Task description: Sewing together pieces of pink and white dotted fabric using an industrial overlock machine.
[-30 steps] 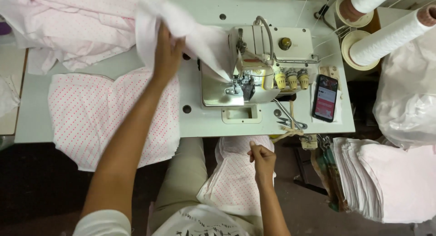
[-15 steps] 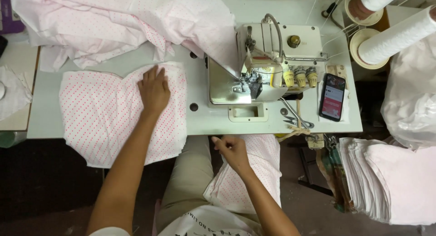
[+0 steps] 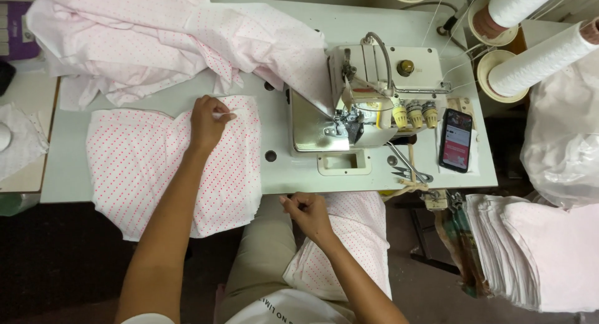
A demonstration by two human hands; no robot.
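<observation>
Left hand [image 3: 207, 121] has dropped from the far heap [image 3: 175, 43] and now pinches the top piece's far edge on the dotted stack [image 3: 137, 168], tabletop left; right hand [image 3: 307, 213] moved left, grip pinched on lap fabric [image 3: 349, 249], so a pickup looks underway

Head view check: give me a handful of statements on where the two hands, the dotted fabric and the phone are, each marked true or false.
1. The left hand pinches the top edge of the flat dotted fabric stack on the table. True.
2. The right hand rests on the overlock sewing machine. False: it is at the table's near edge, above the dotted piece on the lap.
3. The phone lies right of the machine. True.
4. The phone's screen is dark. False: it is lit.
</observation>
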